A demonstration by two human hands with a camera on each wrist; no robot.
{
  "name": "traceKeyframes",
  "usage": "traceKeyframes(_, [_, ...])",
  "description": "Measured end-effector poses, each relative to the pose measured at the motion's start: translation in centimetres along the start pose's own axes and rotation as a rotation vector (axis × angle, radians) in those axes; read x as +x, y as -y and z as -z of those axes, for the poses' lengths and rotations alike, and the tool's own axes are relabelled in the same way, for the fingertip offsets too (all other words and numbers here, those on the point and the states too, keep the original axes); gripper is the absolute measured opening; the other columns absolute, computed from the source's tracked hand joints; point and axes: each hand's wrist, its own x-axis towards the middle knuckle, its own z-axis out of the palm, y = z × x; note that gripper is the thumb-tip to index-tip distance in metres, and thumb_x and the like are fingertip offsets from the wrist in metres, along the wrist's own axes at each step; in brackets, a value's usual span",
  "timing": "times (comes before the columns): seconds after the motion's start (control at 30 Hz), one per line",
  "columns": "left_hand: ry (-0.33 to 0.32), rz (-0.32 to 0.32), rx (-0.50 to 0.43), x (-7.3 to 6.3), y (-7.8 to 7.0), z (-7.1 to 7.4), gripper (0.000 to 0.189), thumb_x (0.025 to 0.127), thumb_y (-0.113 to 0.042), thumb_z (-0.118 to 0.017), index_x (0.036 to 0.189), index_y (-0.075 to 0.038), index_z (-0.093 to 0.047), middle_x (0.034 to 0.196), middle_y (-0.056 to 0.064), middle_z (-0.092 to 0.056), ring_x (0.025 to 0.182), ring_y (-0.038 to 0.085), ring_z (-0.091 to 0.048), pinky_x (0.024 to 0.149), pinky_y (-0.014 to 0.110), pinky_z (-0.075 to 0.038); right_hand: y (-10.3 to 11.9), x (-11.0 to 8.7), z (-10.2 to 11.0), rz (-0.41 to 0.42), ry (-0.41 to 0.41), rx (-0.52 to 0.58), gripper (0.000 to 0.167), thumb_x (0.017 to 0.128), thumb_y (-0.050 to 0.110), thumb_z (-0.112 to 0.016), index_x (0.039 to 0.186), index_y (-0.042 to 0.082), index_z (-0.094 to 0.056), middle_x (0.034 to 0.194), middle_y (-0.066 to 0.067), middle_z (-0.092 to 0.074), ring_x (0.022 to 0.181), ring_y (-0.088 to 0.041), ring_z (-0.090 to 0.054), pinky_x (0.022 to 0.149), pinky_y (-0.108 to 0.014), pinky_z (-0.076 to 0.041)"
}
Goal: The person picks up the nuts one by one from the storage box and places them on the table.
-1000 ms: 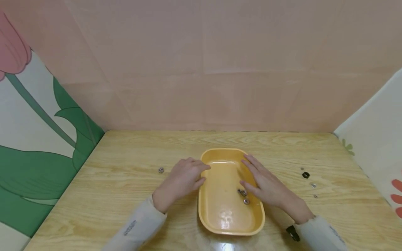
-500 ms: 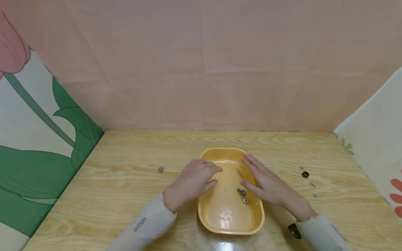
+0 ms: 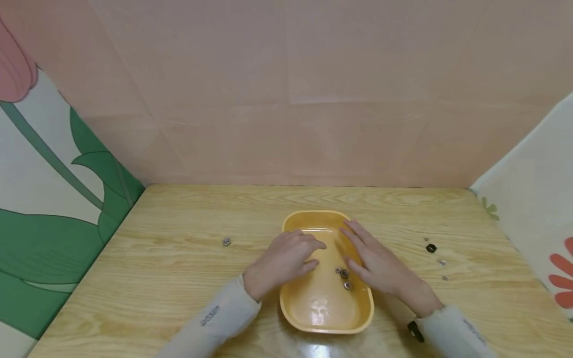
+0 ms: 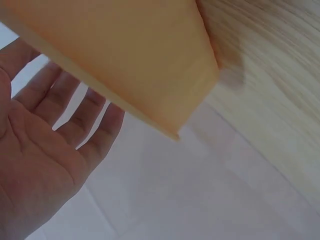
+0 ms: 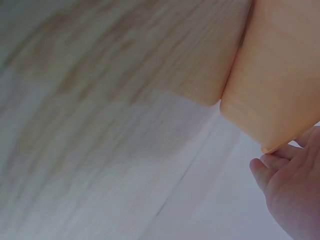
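Note:
A yellow tray (image 3: 313, 330) stands on the table, with several small metal nuts (image 3: 344, 273) lying on the right side of its floor. My left hand (image 3: 286, 258) reaches across the tray's left rim, its fingers loosely bent above the inside. In the left wrist view the palm (image 4: 40, 160) faces the tray wall, and nothing is seen held. My right hand (image 3: 380, 266) is at the right rim with fingers spread and mostly straight over the inside. From the right wrist, its fingertips (image 5: 260, 170) appear at the rim's far corner.
A single metal nut (image 3: 227, 241) lies on the wooden table (image 3: 188, 278) left of the tray. To the right are a black nut (image 3: 431, 248) and several small metal pieces (image 3: 441, 262). A dark band (image 3: 415, 331) shows by the right sleeve. A pink covering (image 3: 286, 124) hangs behind.
My left hand has moved right, from the tray's left rim to farther over its inside. The right hand stays at the right rim. The head view has shifted slightly.

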Motion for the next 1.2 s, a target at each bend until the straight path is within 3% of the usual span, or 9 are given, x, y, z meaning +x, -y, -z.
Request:
traceKeyframes(0.5, [0.034,-0.032,-0.034,1.7,-0.3,-1.5,0.035,0.092,-0.027,-0.069,0.126,-0.02,-0.069,0.123,-0.005,-0.071,0.107,0.013,-0.067,0.091,0.03,-0.054,0.1,0.0,-0.1,0.024,-0.031,-0.014,0.064,0.095,0.024,-0.057,0.15,-0.001,-0.036,0.161,-0.02,-0.027,0.146,-0.047,-0.028,0.112,-0.06,-0.036])
traceKeyframes(0.73, [0.071,-0.038,-0.049,2.2,-0.9,-2.0,0.035,0.092,-0.026,-0.07,0.127,-0.023,-0.069,0.12,-0.006,-0.072,0.097,0.012,-0.067,0.078,0.026,-0.054,0.1,0.0,-0.1,0.018,-0.024,-0.007,0.062,0.093,0.019,-0.057,0.148,-0.002,-0.038,0.161,-0.02,-0.027,0.148,-0.044,-0.026,0.114,-0.059,-0.034])
traceKeyframes(1.0, [0.12,-0.028,-0.045,2.5,-1.6,-2.8,0.035,0.091,-0.029,-0.071,0.125,-0.024,-0.069,0.122,-0.008,-0.071,0.096,0.013,-0.063,0.078,0.028,-0.051,0.0,-0.1,-0.2,0.028,-0.034,-0.012,0.057,0.093,0.013,-0.056,0.145,-0.003,-0.042,0.161,-0.02,-0.029,0.148,-0.043,-0.026,0.115,-0.058,-0.033])
traceKeyframes(1.2, [0.111,-0.049,-0.04,2.9,-1.8,-3.6,0.029,0.091,-0.026,-0.071,0.119,-0.023,-0.072,0.111,-0.009,-0.073,0.091,0.01,-0.063,0.078,0.026,-0.05,0.0,-0.1,-0.2,0.02,-0.031,0.0,0.057,0.093,0.013,-0.055,0.146,-0.002,-0.042,0.161,-0.019,-0.029,0.148,-0.043,-0.025,0.116,-0.058,-0.031])
